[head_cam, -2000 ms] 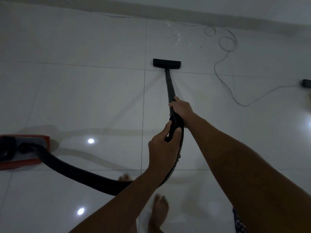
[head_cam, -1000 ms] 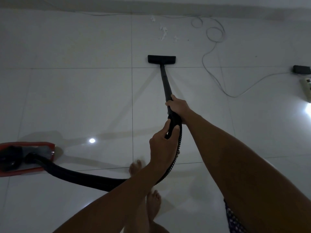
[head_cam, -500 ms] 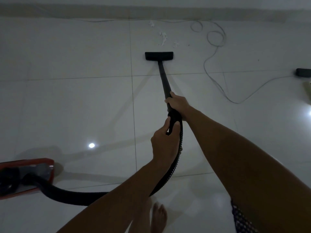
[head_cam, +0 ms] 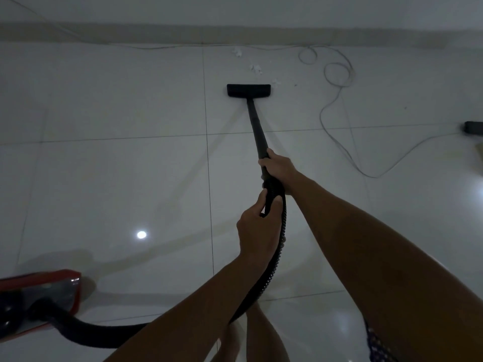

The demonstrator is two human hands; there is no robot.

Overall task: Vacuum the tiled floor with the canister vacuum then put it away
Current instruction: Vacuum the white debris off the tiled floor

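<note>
A black floor nozzle (head_cam: 248, 90) lies flat on the glossy white tiled floor (head_cam: 117, 178), joined to a black wand (head_cam: 257, 126). My right hand (head_cam: 278, 167) grips the wand's lower end. Just behind it my left hand (head_cam: 257, 232) grips the handle where the ribbed black hose (head_cam: 271, 267) begins. The hose loops down and left to the red canister vacuum (head_cam: 39, 296) at the bottom left edge. Small white scraps (head_cam: 256, 69) lie just beyond the nozzle.
A thin pale cable (head_cam: 337, 74) coils on the floor at the right and runs to a dark box (head_cam: 473, 128) at the right edge. A skirting board (head_cam: 235, 35) lines the far wall. My bare legs (head_cam: 261, 335) stand below the hose.
The nozzle has slid forward across the tile joint and now sits close to the white scraps. The canister has dropped lower in the view as I stepped forward.
</note>
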